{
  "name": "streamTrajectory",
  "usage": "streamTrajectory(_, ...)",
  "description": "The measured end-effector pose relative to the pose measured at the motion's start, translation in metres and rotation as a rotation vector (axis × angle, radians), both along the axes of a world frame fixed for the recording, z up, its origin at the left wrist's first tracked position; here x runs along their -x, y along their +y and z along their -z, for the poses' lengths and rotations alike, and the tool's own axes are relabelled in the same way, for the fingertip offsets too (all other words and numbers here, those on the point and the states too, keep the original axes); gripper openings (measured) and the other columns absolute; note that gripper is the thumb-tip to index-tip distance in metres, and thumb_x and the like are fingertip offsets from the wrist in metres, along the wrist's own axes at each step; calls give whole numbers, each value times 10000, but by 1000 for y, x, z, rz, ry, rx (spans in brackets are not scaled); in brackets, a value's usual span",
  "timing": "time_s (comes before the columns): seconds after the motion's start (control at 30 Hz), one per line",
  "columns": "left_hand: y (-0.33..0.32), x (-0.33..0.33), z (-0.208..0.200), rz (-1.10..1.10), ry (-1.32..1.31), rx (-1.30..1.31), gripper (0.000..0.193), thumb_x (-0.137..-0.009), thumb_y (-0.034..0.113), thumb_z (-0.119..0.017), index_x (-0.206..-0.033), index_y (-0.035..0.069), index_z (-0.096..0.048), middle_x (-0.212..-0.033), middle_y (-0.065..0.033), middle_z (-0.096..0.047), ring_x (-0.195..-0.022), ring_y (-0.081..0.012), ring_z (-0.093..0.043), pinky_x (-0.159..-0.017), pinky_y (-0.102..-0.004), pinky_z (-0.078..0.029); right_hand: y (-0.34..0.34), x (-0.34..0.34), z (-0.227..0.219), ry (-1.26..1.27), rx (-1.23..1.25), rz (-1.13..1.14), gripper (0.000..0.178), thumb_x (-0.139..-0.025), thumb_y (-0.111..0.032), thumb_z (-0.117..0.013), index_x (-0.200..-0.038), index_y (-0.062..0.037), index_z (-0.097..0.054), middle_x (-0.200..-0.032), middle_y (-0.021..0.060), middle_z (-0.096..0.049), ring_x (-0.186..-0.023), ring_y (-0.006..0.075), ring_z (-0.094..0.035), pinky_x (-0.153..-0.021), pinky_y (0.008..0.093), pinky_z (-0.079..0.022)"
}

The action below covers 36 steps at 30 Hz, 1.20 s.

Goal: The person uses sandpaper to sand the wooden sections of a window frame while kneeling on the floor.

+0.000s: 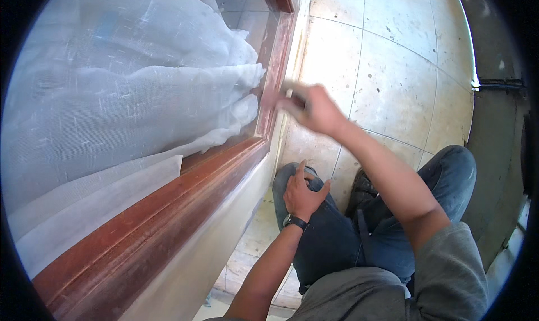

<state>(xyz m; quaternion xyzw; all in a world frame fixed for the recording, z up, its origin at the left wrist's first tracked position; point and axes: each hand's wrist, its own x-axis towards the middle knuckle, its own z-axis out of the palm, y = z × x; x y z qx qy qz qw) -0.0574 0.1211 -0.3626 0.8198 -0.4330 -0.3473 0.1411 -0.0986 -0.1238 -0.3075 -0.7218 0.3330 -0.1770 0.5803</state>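
Note:
My right hand (317,109) is at the lower rail of a reddish-brown wooden window frame (275,77), its fingers closed in a pinch at the wood. Motion blurs the fingertips, and what lies between them is too smeared to make out. Around that spot the wood looks pale, pinkish and dull, while the neighbouring side piece (224,163) is a deeper, shinier brown. On my bent left knee rests my left hand (303,193), thumb and fingers apart, holding nothing. A dark-strapped watch (295,222) circles the left wrist.
A sheer white curtain (140,96) hangs behind the window glass, close to the frame. Below the window runs a cream wall (224,214). Speckled beige floor tiles (393,68) stretch beyond my knees. A dark panel-like surface (499,152) stands along the right side.

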Motion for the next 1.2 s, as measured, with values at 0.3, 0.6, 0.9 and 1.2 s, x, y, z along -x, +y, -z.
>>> streamTrajectory(0.3, -2, 2, 0, -31, 15, 23, 927, -797, 500, -940, -1559, 101, -593, -988, 27, -745, -921, -204, -688, -874, -420, -581, 11, 0, 5, -126, 7, 87, 313, -960, -152, -865, -1165, 13, -695, -874, 272, -706, -702, 365, -673, -723, 418, -575)
streamTrajectory(0.6, -1, -4, 1, -31, -32, -4, 928, -795, 484, -938, -1560, 99, -581, -995, 34, -750, -925, -210, -682, -877, -425, -578, 30, 1, -1, -40, 124, 81, 351, -970, -164, -819, -1262, -3, -710, -980, 294, -750, -888, 464, -767, -816, 477, -610)
streamTrajectory(0.9, 3, -2, 3, -18, -73, 51, 933, -787, 482, -942, -1558, 96, -585, -988, 27, -756, -908, -216, -682, -855, -423, -578, 34, -5, 4, -100, 204, 51, 249, -1021, -166, -795, -1207, -12, -731, -915, 252, -760, -768, 349, -767, -715, 411, -589)
streamTrajectory(1.2, -1, 0, 3, -30, -48, 47, 938, -787, 484, -941, -1564, 102, -579, -987, 23, -747, -917, -213, -687, -864, -418, -582, 4, 3, -8, -4, 57, -49, 299, -987, -171, -813, -1220, -23, -700, -928, 272, -755, -800, 399, -771, -782, 497, -600)
